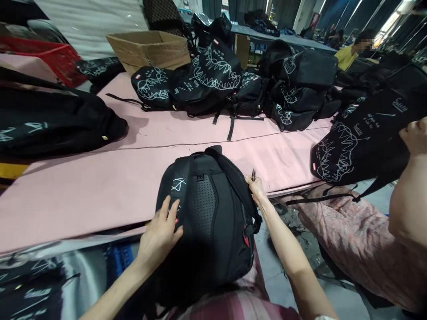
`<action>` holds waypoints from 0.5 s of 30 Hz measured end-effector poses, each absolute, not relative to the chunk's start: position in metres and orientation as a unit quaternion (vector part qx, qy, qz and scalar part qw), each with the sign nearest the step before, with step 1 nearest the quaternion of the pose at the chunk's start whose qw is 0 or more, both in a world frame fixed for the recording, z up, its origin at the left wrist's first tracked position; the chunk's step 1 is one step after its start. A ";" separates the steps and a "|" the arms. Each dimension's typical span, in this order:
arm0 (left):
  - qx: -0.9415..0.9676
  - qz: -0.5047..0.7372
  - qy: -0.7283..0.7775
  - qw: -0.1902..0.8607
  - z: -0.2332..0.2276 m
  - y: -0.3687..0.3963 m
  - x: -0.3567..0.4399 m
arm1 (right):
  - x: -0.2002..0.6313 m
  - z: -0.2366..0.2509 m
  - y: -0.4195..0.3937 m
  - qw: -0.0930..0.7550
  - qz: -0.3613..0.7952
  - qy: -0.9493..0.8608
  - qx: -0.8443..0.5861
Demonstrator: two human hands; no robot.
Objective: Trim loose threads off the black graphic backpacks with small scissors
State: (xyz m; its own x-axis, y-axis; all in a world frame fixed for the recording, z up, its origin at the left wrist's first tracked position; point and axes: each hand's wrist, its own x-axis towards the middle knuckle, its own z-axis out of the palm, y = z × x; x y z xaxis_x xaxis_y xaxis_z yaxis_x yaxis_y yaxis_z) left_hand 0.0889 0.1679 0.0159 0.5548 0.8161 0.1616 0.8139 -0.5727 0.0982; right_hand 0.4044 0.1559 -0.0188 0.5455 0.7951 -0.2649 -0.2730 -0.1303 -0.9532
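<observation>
A black backpack stands tilted at the table's near edge, its padded back panel and shoulder straps facing me. White scribbled lines mark its left strap. My left hand rests with fingers spread against that strap. At the pack's right side is my right hand, closed around small thread snips whose dark tips point up. It also touches the edge of the right strap. The lower part of the pack falls in dark shadow near my lap.
Black backpacks with white drawings are piled along the back of the pink table. Another bag lies left. A cardboard box and red crate stand behind. At right, a co-worker's hand holds a backpack.
</observation>
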 end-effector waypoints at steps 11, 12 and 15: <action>0.755 0.192 0.590 0.214 0.106 0.318 0.067 | 0.384 0.051 0.163 0.663 0.399 -0.282 -0.568; 0.740 0.200 0.587 0.261 0.103 0.329 0.063 | 0.375 0.060 0.174 0.672 0.409 -0.299 -0.540; 0.641 0.239 0.584 0.438 0.087 0.349 0.054 | 0.337 0.074 0.220 0.655 0.468 -0.342 -0.484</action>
State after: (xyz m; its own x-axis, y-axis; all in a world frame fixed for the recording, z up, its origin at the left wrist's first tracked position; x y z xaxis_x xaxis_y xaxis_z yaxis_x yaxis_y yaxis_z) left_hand 0.0536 0.3490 0.0872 0.2042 0.9574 -0.2044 0.5384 0.0645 0.8402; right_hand 0.3366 0.2197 0.0739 0.3272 0.9449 -0.0044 -0.2825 0.0934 -0.9547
